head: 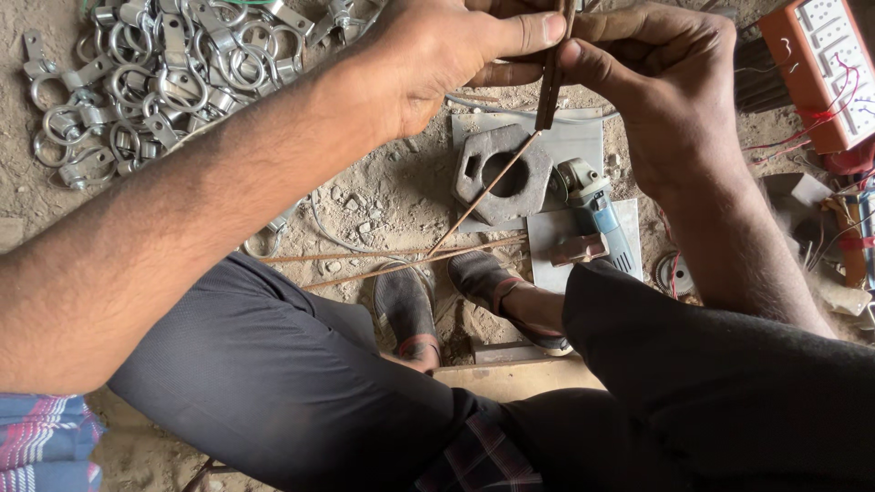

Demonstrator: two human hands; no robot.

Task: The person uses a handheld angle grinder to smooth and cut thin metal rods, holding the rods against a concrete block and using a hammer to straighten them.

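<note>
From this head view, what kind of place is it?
Likely a small metalworking or welding workshop, worked on a dirt floor: a pile of metal ring clamps, an angle grinder on steel plates, and thin rods. Both hands pinch a rod.

Frame edge cuts rod [550, 87] top and switchboard [820, 64].

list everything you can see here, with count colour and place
thin rods: a few, rusty brown, pinched between both hands
metal ring clamps: many, silver, piled top left
plate with round hole: one, grey, on the ground at centre
angle grinder: one, blue and grey, right of the plate
loose rods: two or three, brown, on the ground near the feet
socket board: one, orange and white, top right
sandals: two, dark, on the feet
left hand: grips rods
right hand: grips rods
</note>
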